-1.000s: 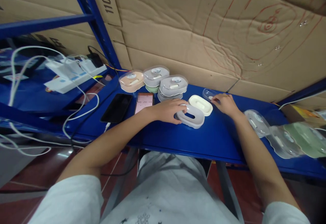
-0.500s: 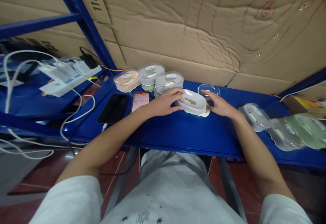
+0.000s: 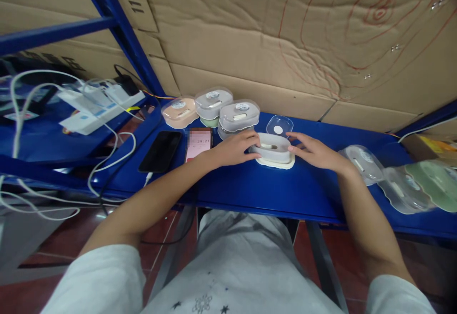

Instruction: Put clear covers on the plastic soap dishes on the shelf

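A white oval soap box (image 3: 277, 156) with an oval slot in its floor sits on a wavy-edged cream base (image 3: 273, 164) near the middle of the table. My left hand (image 3: 243, 147) grips its left end, the fingers over the rim and the thumb at the near side. At the opposite end, my right hand (image 3: 310, 149) has its thumb and fingertips against the rim. Just behind the box lies a clear plastic lid (image 3: 280, 126) with a round white sticker.
Lidded grey boxes (image 3: 238, 116) and a peach one (image 3: 180, 114) stand at back left. Two phones, one black (image 3: 160, 152) and one lit (image 3: 199, 145), lie left. More lidded boxes, including a green one (image 3: 433, 183), are at right. A power strip (image 3: 102, 111) with cables lies far left.
The white box has come down from a tilt to sit level on the cream base, both hands moving with it. The clear lid behind it is now more fully visible.
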`<act>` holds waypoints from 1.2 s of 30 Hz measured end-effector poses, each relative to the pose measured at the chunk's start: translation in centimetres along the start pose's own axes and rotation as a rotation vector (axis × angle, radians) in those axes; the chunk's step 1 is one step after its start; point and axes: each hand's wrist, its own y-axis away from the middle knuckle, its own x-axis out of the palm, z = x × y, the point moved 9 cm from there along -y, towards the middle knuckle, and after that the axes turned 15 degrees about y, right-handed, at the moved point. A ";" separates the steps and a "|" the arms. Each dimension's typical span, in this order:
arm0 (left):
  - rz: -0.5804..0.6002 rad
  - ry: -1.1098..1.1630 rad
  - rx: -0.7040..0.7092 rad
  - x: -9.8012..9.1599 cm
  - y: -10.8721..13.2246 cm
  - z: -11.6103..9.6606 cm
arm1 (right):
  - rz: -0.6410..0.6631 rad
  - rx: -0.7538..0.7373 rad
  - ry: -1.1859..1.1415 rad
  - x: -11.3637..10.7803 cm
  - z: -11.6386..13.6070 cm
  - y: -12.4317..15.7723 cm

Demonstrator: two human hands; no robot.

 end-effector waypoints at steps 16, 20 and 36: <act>0.168 -0.093 0.005 1.0 0.4 0.1 | -0.059 -0.293 0.383 3.2 4.5 0.1; 0.144 -0.080 0.006 0.9 0.6 0.7 | -0.089 -0.326 0.466 4.3 6.1 0.5; 0.159 -0.084 0.021 0.2 0.6 0.6 | -0.292 -0.158 0.326 2.2 0.9 -2.5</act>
